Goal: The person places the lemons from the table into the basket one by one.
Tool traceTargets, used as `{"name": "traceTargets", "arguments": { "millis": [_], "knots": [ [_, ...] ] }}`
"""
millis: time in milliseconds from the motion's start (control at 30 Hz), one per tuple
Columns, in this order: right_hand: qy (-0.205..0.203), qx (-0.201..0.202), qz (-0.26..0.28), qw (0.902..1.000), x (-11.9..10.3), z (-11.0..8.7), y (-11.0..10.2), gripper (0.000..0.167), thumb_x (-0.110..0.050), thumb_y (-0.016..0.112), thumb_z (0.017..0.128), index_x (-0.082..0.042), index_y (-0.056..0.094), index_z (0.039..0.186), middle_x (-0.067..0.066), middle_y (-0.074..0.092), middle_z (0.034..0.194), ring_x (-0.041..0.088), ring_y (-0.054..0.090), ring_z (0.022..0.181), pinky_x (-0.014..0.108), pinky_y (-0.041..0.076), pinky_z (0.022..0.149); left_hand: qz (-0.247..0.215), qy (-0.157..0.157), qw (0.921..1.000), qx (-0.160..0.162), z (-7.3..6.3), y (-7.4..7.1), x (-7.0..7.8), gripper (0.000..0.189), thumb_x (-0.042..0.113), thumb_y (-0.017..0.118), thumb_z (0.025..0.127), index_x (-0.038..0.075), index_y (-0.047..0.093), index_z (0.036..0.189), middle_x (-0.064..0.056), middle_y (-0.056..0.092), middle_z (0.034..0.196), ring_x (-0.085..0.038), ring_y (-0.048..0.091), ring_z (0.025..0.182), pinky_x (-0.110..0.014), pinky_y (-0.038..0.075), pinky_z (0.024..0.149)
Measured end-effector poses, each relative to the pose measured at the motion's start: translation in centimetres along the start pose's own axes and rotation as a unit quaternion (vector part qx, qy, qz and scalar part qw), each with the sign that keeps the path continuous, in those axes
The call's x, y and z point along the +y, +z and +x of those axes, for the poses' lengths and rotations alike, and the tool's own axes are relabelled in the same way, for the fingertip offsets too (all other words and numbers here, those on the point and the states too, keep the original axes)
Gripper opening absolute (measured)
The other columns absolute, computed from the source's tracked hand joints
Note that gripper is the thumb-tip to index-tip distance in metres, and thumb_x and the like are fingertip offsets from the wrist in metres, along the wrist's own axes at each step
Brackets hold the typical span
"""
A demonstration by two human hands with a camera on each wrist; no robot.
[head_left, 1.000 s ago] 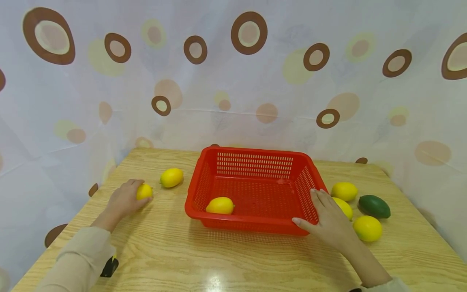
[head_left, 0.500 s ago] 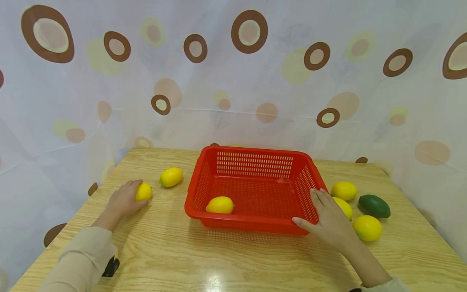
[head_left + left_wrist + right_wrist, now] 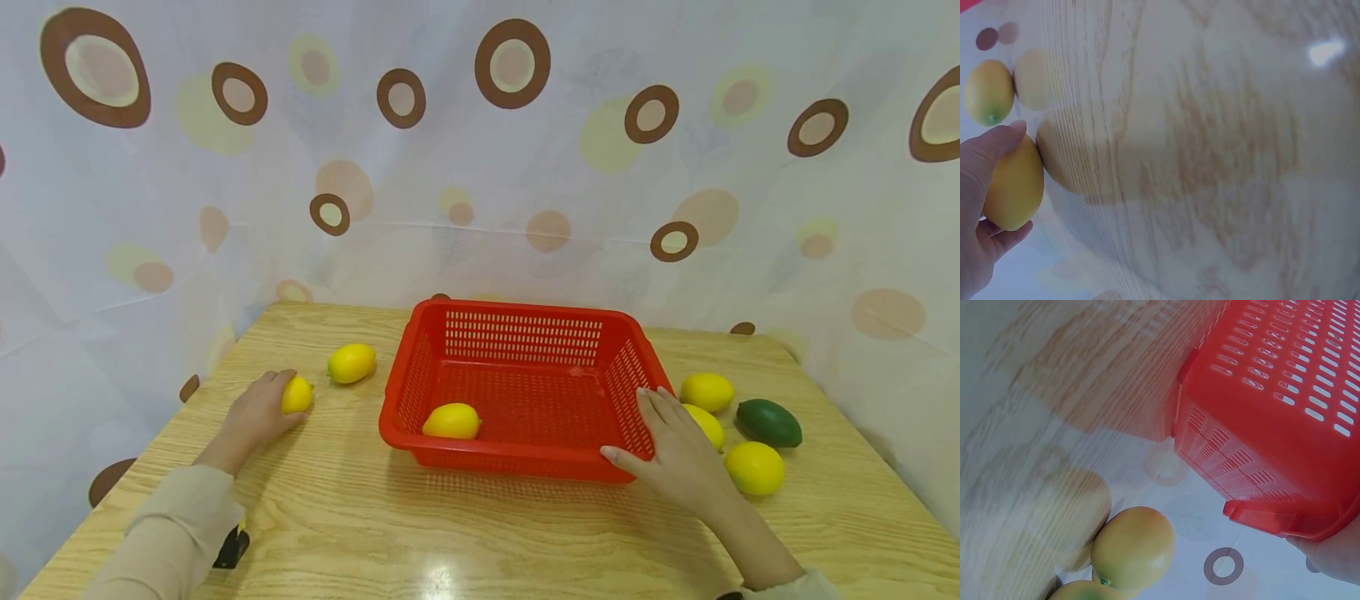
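My left hand point(image 3: 258, 412) curls round a yellow lemon point(image 3: 297, 395) at the left of the table. In the left wrist view, the thumb lies over one side of this lemon point(image 3: 1017, 184) and fingertips show at its lower end. A second lemon point(image 3: 352, 364) lies just beyond that hand. My right hand point(image 3: 686, 454) rests over the near right corner of a red plastic basket point(image 3: 517, 452), fingers straight along the right rim and thumb at the front rim. Inside the basket, near its front left corner, sits another lemon point(image 3: 452, 422).
To the right of the basket lie several lemons point(image 3: 755, 468), one partly behind my right hand, and a dark green lemon-shaped fruit point(image 3: 769, 423). A small black object point(image 3: 232, 549) shows by the left sleeve. A patterned cloth point(image 3: 480, 167) hangs behind the wooden table point(image 3: 420, 533).
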State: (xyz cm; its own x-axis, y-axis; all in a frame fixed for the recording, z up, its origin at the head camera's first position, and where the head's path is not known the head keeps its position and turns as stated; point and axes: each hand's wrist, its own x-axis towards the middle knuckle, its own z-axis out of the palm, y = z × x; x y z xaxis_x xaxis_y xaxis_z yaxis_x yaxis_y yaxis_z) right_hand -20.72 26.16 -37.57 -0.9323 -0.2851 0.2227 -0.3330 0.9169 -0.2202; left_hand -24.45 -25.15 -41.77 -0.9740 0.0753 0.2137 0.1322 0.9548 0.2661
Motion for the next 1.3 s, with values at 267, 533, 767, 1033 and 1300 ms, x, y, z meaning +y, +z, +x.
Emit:
{"name": "traceTargets", "arguments": {
  "millis": [267, 533, 767, 1033, 1300],
  "knots": [
    [0.002, -0.001, 0.001, 1.0000, 0.0, 0.0, 0.0, 0.095, -0.061, 0.053, 0.083, 0.009, 0.026, 0.142, 0.030, 0.027, 0.147, 0.046, 0.023, 0.135, 0.062, 0.023, 0.107, 0.001, -0.002, 1.0000, 0.001, -0.1, -0.1, 0.0, 0.062, 0.020, 0.071, 0.079, -0.013, 0.044, 0.124, -0.033, 0.053, 0.111, -0.044, 0.055, 0.094, -0.056, 0.049, 0.078],
    [0.005, -0.004, 0.002, 1.0000, 0.0, 0.0, -0.1, 0.096, -0.061, 0.053, 0.083, 0.009, 0.024, 0.142, 0.031, 0.025, 0.147, 0.046, 0.022, 0.136, 0.062, 0.022, 0.107, -0.001, 0.005, 1.0000, 0.002, -0.2, -0.2, 0.2, 0.061, 0.020, 0.072, 0.078, -0.012, 0.045, 0.123, -0.032, 0.054, 0.110, -0.043, 0.056, 0.093, -0.055, 0.049, 0.077],
    [0.005, -0.001, 0.001, 1.0000, 0.0, -0.1, 0.0, 0.096, -0.061, 0.053, 0.083, 0.009, 0.024, 0.142, 0.031, 0.025, 0.147, 0.046, 0.022, 0.135, 0.062, 0.023, 0.106, -0.003, 0.011, 0.9999, -0.001, 0.0, -0.1, 0.4, 0.063, 0.021, 0.071, 0.079, -0.011, 0.044, 0.125, -0.032, 0.053, 0.114, -0.045, 0.054, 0.097, -0.056, 0.048, 0.079],
    [0.004, -0.001, 0.004, 1.0000, 0.1, -0.1, 0.0, 0.096, -0.061, 0.053, 0.083, 0.009, 0.025, 0.142, 0.030, 0.025, 0.147, 0.046, 0.022, 0.136, 0.062, 0.023, 0.107, -0.019, 0.017, 0.9996, 0.012, 0.1, -0.3, 0.7, 0.061, 0.020, 0.069, 0.080, -0.011, 0.044, 0.126, -0.032, 0.052, 0.115, -0.045, 0.054, 0.098, -0.057, 0.045, 0.084],
    [0.006, -0.003, 0.000, 1.0000, 0.0, -0.1, 0.0, 0.096, -0.062, 0.052, 0.083, 0.008, 0.025, 0.142, 0.029, 0.026, 0.147, 0.046, 0.022, 0.136, 0.062, 0.022, 0.107, -0.021, 0.013, 0.9997, 0.002, 0.4, -0.4, 1.0, 0.062, 0.020, 0.068, 0.080, -0.011, 0.043, 0.127, -0.033, 0.051, 0.117, -0.046, 0.053, 0.100, -0.058, 0.045, 0.085]
  ]
}}
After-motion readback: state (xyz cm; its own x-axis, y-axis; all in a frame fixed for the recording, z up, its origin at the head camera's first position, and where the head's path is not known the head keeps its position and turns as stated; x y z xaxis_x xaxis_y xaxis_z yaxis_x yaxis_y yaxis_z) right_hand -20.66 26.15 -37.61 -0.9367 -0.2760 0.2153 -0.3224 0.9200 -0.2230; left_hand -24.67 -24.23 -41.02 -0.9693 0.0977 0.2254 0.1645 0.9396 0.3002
